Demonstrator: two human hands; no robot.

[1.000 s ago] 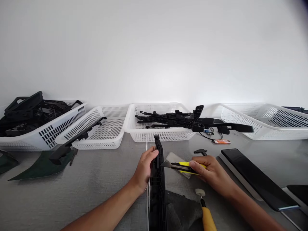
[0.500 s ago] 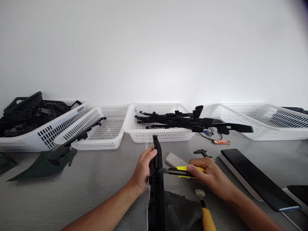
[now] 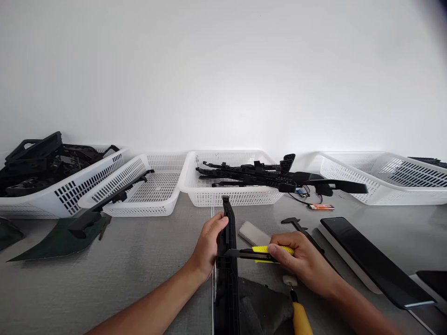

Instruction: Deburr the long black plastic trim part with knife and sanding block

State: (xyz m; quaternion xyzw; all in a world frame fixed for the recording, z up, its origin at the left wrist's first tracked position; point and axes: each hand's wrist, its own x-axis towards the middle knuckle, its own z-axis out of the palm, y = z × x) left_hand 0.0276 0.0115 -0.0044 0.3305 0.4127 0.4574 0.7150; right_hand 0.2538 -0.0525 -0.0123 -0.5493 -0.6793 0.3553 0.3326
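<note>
My left hand (image 3: 210,244) is closed around the upper part of a long black plastic trim piece (image 3: 227,284), which points away from me. In my right hand (image 3: 300,258) is a yellow and black utility knife (image 3: 260,253). Its blade lies across the trim piece, just below my left thumb. Behind the knife a pale rectangular block (image 3: 254,234) lies on the table. A yellow-handled tool (image 3: 301,318) with a pale tip rests below my right hand, beside a dark cloth or sheet (image 3: 263,304).
White baskets line the wall; the middle basket (image 3: 230,200) holds several black trim pieces (image 3: 254,176). Another trim piece (image 3: 104,202) leans on the smaller left basket (image 3: 139,211), over green sheet (image 3: 59,239). Calipers (image 3: 305,232) and a black phone-like slab (image 3: 373,258) lie right.
My right hand has shifted slightly left and down with the knife, bringing its blade further across the trim piece. More of the calipers shows. My left hand stays in place.
</note>
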